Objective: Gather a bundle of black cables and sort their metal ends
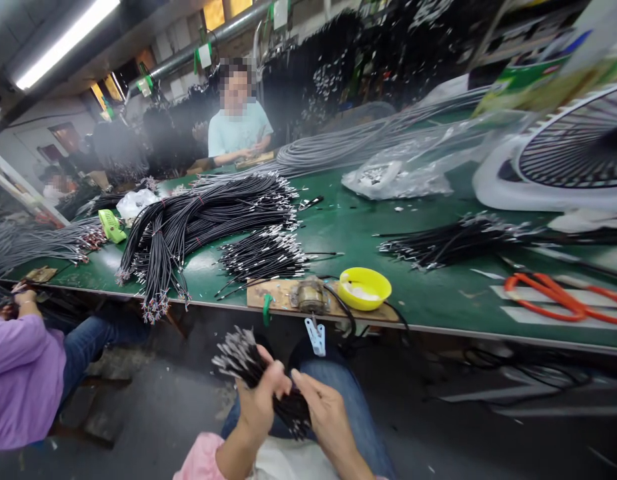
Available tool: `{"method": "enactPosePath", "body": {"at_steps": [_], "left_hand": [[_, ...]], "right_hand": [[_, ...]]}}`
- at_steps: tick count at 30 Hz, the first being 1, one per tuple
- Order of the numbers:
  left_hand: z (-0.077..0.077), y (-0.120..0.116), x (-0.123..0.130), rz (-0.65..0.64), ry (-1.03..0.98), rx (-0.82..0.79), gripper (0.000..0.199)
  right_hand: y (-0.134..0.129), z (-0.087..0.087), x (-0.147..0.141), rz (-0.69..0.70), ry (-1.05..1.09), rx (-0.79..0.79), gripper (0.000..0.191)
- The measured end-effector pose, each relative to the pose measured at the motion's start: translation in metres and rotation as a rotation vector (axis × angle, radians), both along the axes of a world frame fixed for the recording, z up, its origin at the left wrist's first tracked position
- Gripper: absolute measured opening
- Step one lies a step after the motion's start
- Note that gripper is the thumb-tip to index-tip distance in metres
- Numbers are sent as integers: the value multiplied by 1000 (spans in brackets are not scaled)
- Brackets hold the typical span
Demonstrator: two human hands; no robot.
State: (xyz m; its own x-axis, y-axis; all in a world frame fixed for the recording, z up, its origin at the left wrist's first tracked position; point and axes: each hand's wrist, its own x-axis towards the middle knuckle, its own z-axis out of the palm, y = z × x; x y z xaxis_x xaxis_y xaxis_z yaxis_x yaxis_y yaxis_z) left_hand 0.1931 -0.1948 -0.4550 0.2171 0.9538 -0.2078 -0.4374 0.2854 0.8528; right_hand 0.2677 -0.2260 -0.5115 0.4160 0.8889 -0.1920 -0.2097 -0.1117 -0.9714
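Observation:
Above my lap, my left hand (pixel 262 393) is wrapped round a thick bundle of short black cables (pixel 290 412). Pale stripped ends of the bundle fan out to the upper left, past my thumb. My right hand (pixel 322 407) meets the bundle from the right, its thumb and fingers pinched close to my left thumb. Whatever lies in that pinch is too small and blurred to make out. Just beyond, a small motor (pixel 311 295) sits on a wooden board (pixel 258 293) at the table edge, with a light blue clip (pixel 315 337) hanging in front.
On the green table (pixel 348 243) lie heaps of black cables (pixel 213 213), a shorter cable pile (pixel 263 253), a yellow bowl (pixel 364 288), orange-handled scissors (pixel 543 297), a plastic bag (pixel 398 173) and a fan (pixel 578 153). One person sits across; another in a purple sleeve (pixel 26 373) works at left.

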Motion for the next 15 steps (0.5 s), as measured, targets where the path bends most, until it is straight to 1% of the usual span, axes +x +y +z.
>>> {"method": "enactPosePath", "body": {"at_steps": [2,3,5,6,8,10,11,13,14,15], "left_hand": [[15,7,4,66,-222,-80,36],[21,10,5,116,-300,-111,38],[27,17,5,207,-381,-176,38],[28,20,3,225,-399,-199,37],[29,23,0,213,-393,-196,33],[30,22,-3,165,-295,-122,30],[32,21,-3,139,-228,-68,28],[36,17,-1,117,-138,38,27],[38,17,1,118,-119,86,27],[41,17,2,124,-124,123,26]], "right_hand": [[-2,9,0,-72,-2,29,53],[-2,14,0,-92,20,44,53],[-1,23,0,-110,24,77,53],[0,28,0,-117,-25,94,52],[3,36,1,-137,-240,139,50],[8,43,3,-136,-485,207,48],[11,45,4,-123,-564,239,48],[18,50,6,-102,-612,267,48],[21,53,7,-96,-578,253,49],[23,56,8,-91,-494,230,51]]}}
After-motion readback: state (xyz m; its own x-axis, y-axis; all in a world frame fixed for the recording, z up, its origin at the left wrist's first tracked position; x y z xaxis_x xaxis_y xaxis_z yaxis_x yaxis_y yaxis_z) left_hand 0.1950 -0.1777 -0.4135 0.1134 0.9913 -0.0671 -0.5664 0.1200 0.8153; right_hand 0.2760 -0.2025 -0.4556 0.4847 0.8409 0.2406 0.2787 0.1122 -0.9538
